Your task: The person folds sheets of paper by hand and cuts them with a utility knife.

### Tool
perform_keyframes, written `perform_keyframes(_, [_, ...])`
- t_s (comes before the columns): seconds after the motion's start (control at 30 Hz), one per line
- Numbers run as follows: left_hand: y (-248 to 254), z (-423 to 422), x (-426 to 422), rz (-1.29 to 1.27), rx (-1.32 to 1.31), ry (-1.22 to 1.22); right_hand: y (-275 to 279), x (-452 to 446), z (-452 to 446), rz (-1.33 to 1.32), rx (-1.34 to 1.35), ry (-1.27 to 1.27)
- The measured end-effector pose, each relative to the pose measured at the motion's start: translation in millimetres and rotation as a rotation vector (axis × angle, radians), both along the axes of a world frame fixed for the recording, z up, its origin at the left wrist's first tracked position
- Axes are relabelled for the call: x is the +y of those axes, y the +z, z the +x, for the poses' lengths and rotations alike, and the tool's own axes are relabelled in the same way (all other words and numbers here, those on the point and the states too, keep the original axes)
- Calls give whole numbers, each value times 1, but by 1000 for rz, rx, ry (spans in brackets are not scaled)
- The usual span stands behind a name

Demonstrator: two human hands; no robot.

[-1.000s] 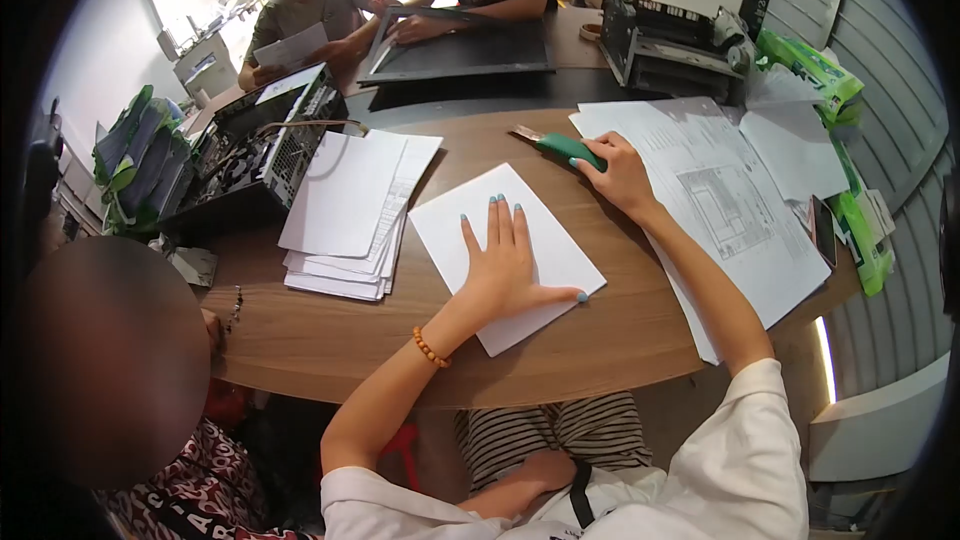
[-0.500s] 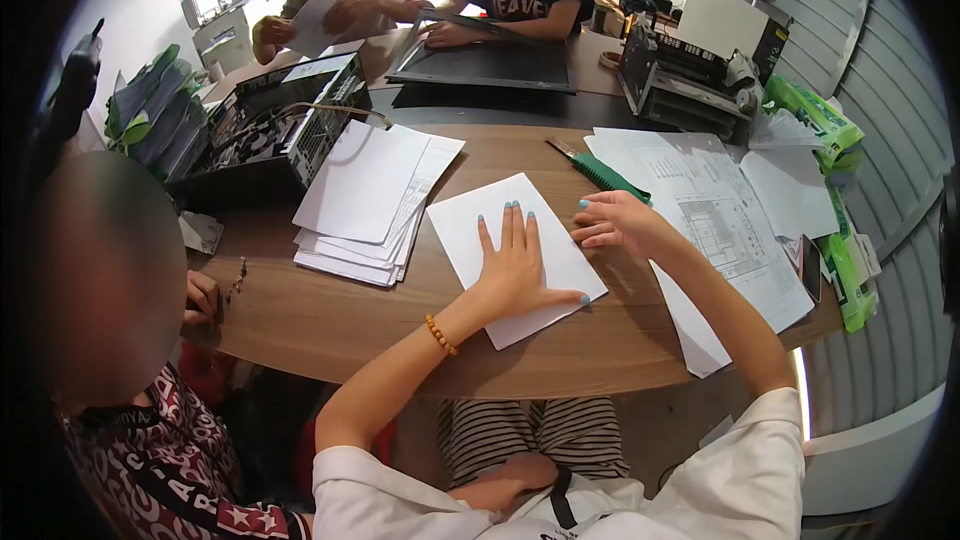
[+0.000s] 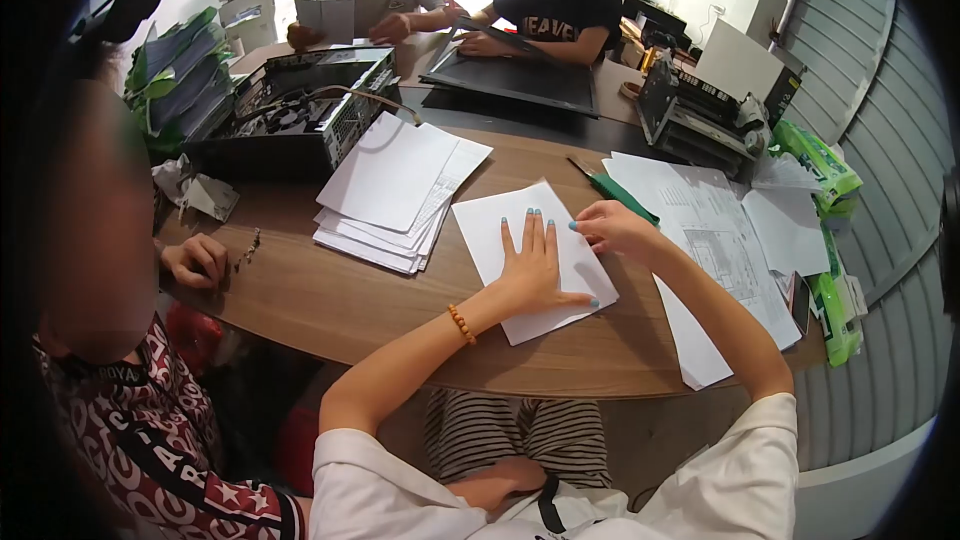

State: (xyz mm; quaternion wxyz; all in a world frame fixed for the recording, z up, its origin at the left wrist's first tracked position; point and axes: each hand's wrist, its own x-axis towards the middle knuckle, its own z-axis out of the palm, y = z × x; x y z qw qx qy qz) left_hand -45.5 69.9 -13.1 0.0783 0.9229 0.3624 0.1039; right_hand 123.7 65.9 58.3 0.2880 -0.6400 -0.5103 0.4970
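Observation:
Fingers spread, my left hand [image 3: 530, 270] lies flat on a white sheet of paper [image 3: 487, 230] on the wooden table. My right hand [image 3: 612, 228] is at the sheet's upper right edge, with its thumb and fingers bent together; whether they pinch the paper is too small to tell. Just beyond my right hand lies a green-handled tool [image 3: 622, 197], with its narrow tip pointing away to the upper left. A pile of white papers [image 3: 385, 180] rests left of the sheet. Printed drawings [image 3: 712, 240] lie under and beside my right forearm.
An open computer case [image 3: 290, 110] stands at the back left. A person's hand [image 3: 197, 260] rests near a small chain [image 3: 250, 248]. Two people sit across the table by a black frame [image 3: 520, 80]. Green packages [image 3: 832, 310] and a phone [image 3: 799, 302] are at the right.
My right hand has let go of the green-handled tool and moved left to the sheet's edge. My left hand stays flat on the sheet. The camera view has shifted.

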Motion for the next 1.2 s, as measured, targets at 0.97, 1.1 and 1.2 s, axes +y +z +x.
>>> perform_keyframes(0.97, [5,12,0,225,-480,-23,7,17,34,163,-126,133])
perform_keyframes(1.1, [23,9,-4,418,-810,-312,22,46,77,334,121,-61])
perform_keyframes(1.2, [19,15,-8,423,-724,-623,34,54,64,384,214,-207])
